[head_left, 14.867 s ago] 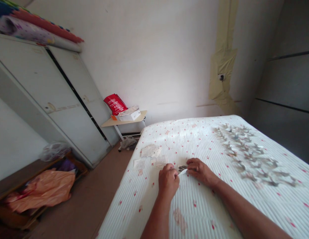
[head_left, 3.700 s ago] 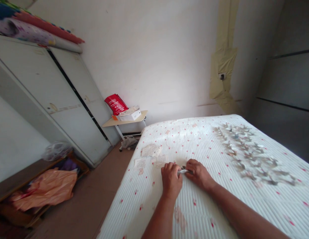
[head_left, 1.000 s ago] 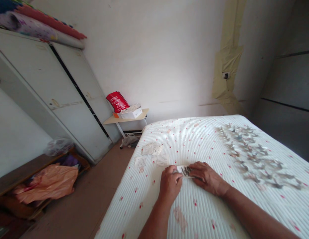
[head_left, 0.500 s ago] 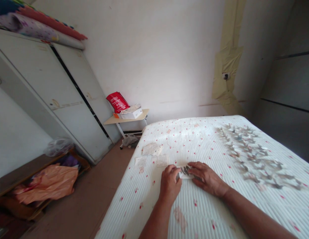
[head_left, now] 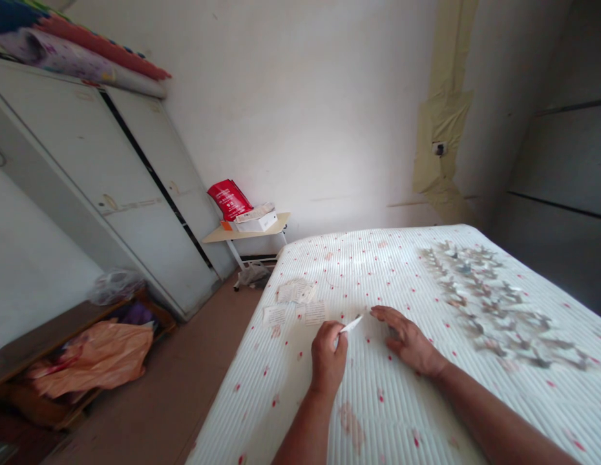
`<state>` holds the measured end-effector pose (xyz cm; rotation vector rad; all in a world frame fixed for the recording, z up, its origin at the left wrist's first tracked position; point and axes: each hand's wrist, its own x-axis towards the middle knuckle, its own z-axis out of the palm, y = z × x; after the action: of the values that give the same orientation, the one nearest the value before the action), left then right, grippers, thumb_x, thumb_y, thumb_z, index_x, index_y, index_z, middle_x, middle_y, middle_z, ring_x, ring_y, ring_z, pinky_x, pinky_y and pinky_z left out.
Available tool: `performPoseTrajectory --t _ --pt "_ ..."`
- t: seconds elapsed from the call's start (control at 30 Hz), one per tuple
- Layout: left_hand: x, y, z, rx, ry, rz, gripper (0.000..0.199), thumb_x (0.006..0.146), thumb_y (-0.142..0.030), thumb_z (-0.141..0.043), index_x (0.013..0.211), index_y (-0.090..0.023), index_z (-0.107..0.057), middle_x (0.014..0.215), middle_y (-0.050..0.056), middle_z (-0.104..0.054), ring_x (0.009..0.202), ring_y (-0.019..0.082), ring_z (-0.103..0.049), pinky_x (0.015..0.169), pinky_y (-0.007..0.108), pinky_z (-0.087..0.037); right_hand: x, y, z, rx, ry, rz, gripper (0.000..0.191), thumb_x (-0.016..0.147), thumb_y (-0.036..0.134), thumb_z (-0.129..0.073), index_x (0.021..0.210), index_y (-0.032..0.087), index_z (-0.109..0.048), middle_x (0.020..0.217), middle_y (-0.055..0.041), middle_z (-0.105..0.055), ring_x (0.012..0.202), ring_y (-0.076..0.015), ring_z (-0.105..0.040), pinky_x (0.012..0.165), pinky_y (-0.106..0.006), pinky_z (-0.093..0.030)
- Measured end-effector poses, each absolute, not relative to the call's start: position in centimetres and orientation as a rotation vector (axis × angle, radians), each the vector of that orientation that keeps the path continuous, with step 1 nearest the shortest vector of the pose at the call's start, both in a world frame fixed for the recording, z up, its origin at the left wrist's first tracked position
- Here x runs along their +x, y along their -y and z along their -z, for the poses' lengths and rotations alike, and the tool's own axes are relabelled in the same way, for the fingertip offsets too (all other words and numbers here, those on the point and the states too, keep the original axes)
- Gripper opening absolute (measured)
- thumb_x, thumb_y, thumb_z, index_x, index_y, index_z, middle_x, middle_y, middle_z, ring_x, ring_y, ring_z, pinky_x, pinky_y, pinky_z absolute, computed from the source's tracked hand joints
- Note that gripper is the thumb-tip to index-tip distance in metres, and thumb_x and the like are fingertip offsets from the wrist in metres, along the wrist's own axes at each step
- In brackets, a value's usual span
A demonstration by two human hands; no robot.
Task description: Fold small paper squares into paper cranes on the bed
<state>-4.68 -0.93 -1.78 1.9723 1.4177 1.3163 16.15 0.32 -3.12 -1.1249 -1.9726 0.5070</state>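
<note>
My left hand (head_left: 328, 349) pinches a small piece of paper (head_left: 351, 323) between thumb and fingers, seen nearly edge-on, over the bed (head_left: 378, 420). To its right, my right hand (head_left: 406, 339) is apart from the paper, with thumb and fingers spread and nothing between them. Just beyond my left hand lies a printed paper square (head_left: 315, 313), with another printed piece (head_left: 274, 316) to its left. Behind these is a loose pile of printed papers (head_left: 296, 290). Rows of small folded paper figures (head_left: 494, 300) stand on the right side of the bed; their exact shapes are blurred.
A small table (head_left: 213, 236) with a red bag (head_left: 229, 199) and a white box (head_left: 258, 223) stands past the bed's far left corner. Grey cabinets (head_left: 136, 174) line the left. An orange plastic bag (head_left: 97, 355) lies on a low wooden unit at lower left.
The paper has turned from lying flat under both hands to a tilted, edge-on position in my left hand. My right hand has let go of it and moved slightly right, fingers spreading.
</note>
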Motion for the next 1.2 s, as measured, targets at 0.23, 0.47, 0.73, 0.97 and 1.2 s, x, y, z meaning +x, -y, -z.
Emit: performPoseTrajectory --t 0.23,0.47,0.73,0.97,1.2 --pt "-4.1 0.9 1.6 1.396 -1.218 -1.316 0.021 0.077 -0.033 -0.05 0.078 -0.013 -0.058 0.062 -0.001 -0.053 0.06 0.011 -0.048 0.056 0.019 -0.038 15.2 0.1 2.0 -1.209 1.745 -0.778 0.041 0.074 0.024 -0.05 0.115 0.017 -0.053 0.107 -0.0104 -0.059 0.093 -0.0218 -0.056 0.08 -0.037 -0.046" --pt "-3.8 1.1 0.9 1.118 -0.973 -1.208 0.033 0.068 -0.032 -0.06 0.093 -0.011 -0.059 0.073 0.003 -0.06 0.061 0.011 -0.052 0.057 0.02 -0.04 13.3 -0.1 1.5 -1.039 1.491 -1.07 0.042 0.075 0.033 -0.056 0.114 0.018 -0.05 0.098 -0.0076 -0.06 0.089 -0.0195 -0.056 0.074 -0.032 -0.046" --pt "-3.1 1.3 1.6 1.291 -1.132 -1.235 0.039 0.072 -0.021 -0.052 0.111 -0.016 -0.051 0.059 -0.005 -0.049 0.05 0.007 -0.043 0.049 0.017 -0.033 12.5 0.0 1.6 -1.198 1.403 -1.143 0.045 0.069 0.029 -0.056 0.111 0.017 -0.046 0.053 0.0098 -0.035 0.04 -0.0063 -0.033 0.038 -0.019 -0.025" --pt "-3.9 1.2 2.1 1.772 -1.199 -1.137 0.039 0.062 0.0 -0.041 0.089 -0.018 -0.063 0.076 0.0 -0.058 0.067 0.01 -0.051 0.064 0.02 -0.04 13.2 -0.2 1.5 -1.318 1.482 -0.96 0.036 0.069 0.026 -0.053 0.103 0.016 -0.051 0.054 0.0084 -0.037 0.044 -0.0076 -0.036 0.04 -0.02 -0.028" --pt "-3.6 1.3 1.9 2.032 -1.179 -1.106 0.054 0.057 0.005 -0.04 0.1 -0.02 -0.062 0.092 0.003 -0.058 0.083 0.012 -0.053 0.074 0.023 -0.043 13.5 -0.2 1.3 -1.314 1.495 -0.956 0.03 0.07 0.029 -0.052 0.098 0.017 -0.051 0.053 0.008 -0.036 0.046 -0.0081 -0.035 0.043 -0.021 -0.027"
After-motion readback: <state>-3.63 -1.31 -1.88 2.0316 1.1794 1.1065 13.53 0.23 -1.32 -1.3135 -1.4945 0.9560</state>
